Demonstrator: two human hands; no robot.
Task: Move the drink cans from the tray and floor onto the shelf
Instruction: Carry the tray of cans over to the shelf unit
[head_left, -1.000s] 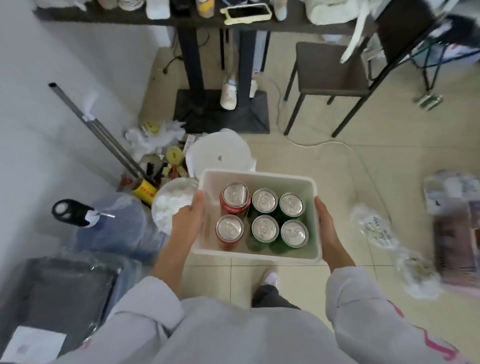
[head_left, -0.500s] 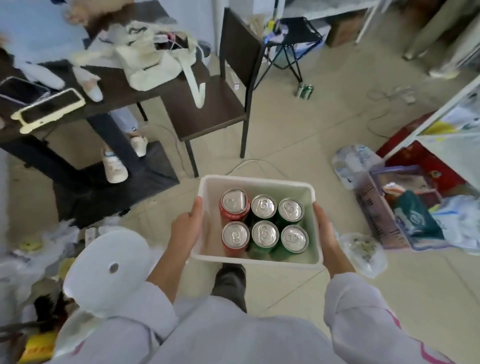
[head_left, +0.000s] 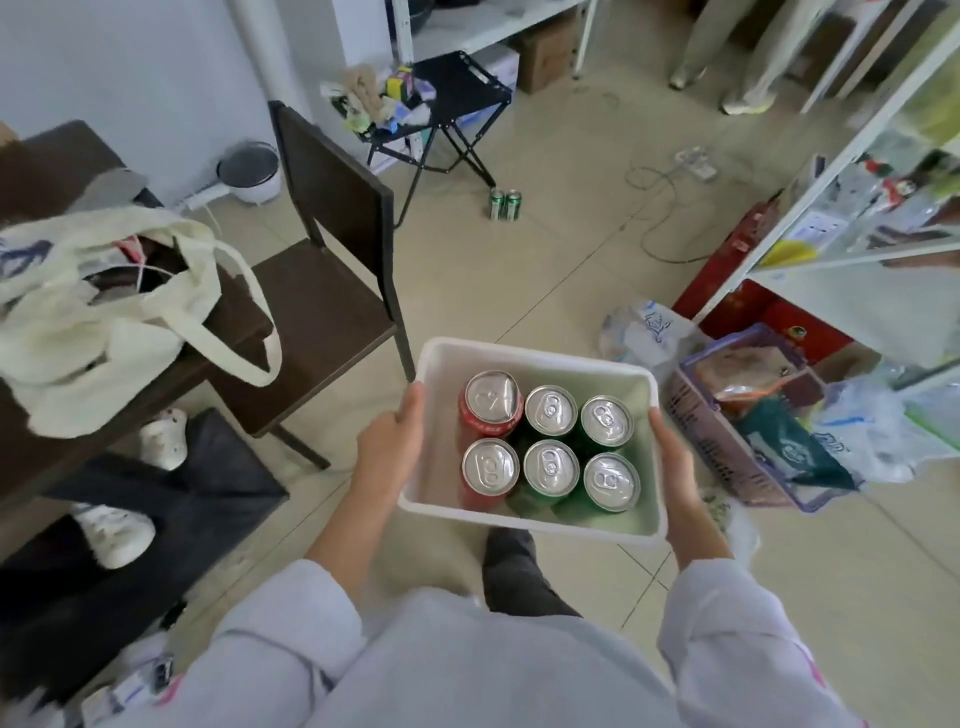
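I carry a white tray (head_left: 535, 353) at waist height, with my left hand (head_left: 389, 447) gripping its left rim and my right hand (head_left: 672, 467) its right rim. Inside stand several upright cans: two red cans (head_left: 492, 397) on the left and several green cans (head_left: 607, 421) beside them. Two more green cans (head_left: 505, 203) stand on the floor further ahead, by a black folding stool. A white shelf (head_left: 852, 283) rises at the right edge.
A dark chair (head_left: 332, 249) and a table with a cream bag (head_left: 104, 291) stand to my left. A purple basket (head_left: 748, 436), plastic bags and a red box crowd the floor under the shelf. Cables lie ahead. Another person's legs (head_left: 727, 57) stand at the far right.
My view has swung right, away from the wall and clutter toward the shelf; the floor cans have come closer. Both hands keep the same hold on the tray.
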